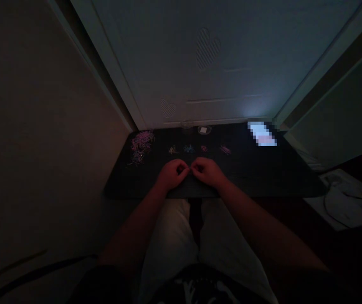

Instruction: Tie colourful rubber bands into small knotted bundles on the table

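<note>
Because the table is dimly lit, piles: a yellowish pile, a blue pile, a red pile and a pinkish pile of thin pieces are set in a row, centre frame; colours could be confused in low light, or pieces swept together by a knuckle.
Left hand: narrowed to a fingertip pinch, held just below the row.
Right hand: likewise pinched, tips almost touching the left's; whether something tiny is gripped cannot be told.
Larger heap: spread left of centre; could be scattered if bumped.
</note>
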Action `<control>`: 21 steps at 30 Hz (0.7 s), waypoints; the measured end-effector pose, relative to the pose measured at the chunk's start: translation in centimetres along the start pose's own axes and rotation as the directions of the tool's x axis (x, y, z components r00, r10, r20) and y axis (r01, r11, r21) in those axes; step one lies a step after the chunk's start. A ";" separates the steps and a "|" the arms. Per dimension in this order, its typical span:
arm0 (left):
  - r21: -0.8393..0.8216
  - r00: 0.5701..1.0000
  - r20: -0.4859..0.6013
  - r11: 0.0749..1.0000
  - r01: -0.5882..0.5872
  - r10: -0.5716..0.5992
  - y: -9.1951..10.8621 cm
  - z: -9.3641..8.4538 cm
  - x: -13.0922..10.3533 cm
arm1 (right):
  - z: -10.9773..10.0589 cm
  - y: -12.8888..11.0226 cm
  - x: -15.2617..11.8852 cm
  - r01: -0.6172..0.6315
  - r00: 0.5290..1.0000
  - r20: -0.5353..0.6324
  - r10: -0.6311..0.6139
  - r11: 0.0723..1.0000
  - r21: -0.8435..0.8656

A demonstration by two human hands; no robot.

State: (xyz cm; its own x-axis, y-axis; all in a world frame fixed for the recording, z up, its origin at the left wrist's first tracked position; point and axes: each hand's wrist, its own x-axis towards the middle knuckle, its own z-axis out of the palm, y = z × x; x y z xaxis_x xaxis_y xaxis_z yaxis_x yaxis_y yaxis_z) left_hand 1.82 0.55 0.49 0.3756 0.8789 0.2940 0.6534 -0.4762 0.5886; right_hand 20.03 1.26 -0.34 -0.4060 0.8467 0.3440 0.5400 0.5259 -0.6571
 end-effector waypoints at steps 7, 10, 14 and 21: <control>0.007 0.999 -0.029 1.000 0.024 -0.024 -0.1 0.0 0.0 | 0.1 -0.1 0.0 -0.022 1.000 -0.018 0.021 0.999 -0.046; 0.014 0.993 -0.085 0.997 0.080 -0.079 -0.5 0.1 0.2 | 0.1 -0.1 0.0 -0.062 0.997 -0.038 0.060 0.997 -0.055; -0.016 0.978 -0.150 0.990 0.142 -0.142 -1.0 0.2 0.3 | 0.0 0.0 0.1 -0.114 0.991 -0.082 0.110 0.992 -0.052; -0.030 0.977 -0.152 0.989 0.148 -0.151 -1.2 0.2 0.3 | 0.1 0.2 0.2 -0.163 0.982 -0.114 0.150 0.980 -0.117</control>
State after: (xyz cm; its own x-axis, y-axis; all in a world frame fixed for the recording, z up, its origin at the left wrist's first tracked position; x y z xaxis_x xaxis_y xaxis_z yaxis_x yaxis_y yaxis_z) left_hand 1.29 1.40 -0.24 0.1684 0.9346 0.3132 0.6819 -0.3399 0.6476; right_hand 20.00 1.53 -0.50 -0.2336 0.9196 0.3160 0.6812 0.3867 -0.6217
